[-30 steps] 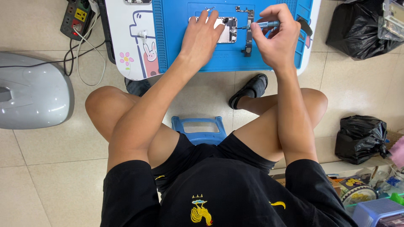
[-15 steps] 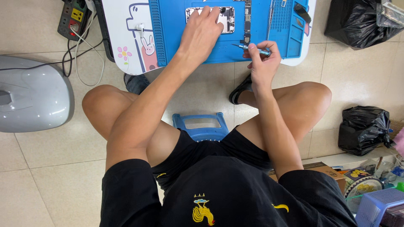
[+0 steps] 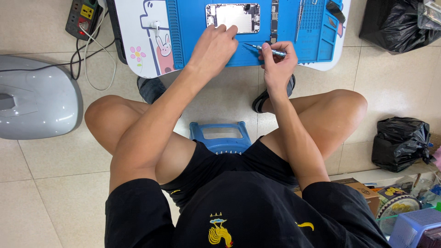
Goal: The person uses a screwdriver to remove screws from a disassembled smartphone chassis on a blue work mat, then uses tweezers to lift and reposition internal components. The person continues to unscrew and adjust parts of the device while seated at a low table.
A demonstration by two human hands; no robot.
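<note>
Left hand (image 3: 216, 48): one, fingers loosely curled, fingertips resting at lower edge of opened phone.
Right hand (image 3: 275, 62): one, closed around one slim screwdriver (image 3: 265, 48), tip pointing left over mat.
Opened phone (image 3: 233, 18): one, flat on mat, internals facing up.
Blue work mat (image 3: 193, 41): one, on small white table (image 3: 138, 41).
Black bags (image 3: 399, 142): two, on floor at right.
Blue stool (image 3: 221, 136): one, under person.

Bare blue mat (image 3: 202, 50) lay open under my left hand (image 3: 215, 46). Opened phone (image 3: 233, 18) blocked way just ahead of fingers. My right hand (image 3: 275, 64) with screwdriver (image 3: 266, 48) crowded near edge. Tweezers (image 3: 300, 14), tray compartments (image 3: 328, 39) hemmed right side.
</note>
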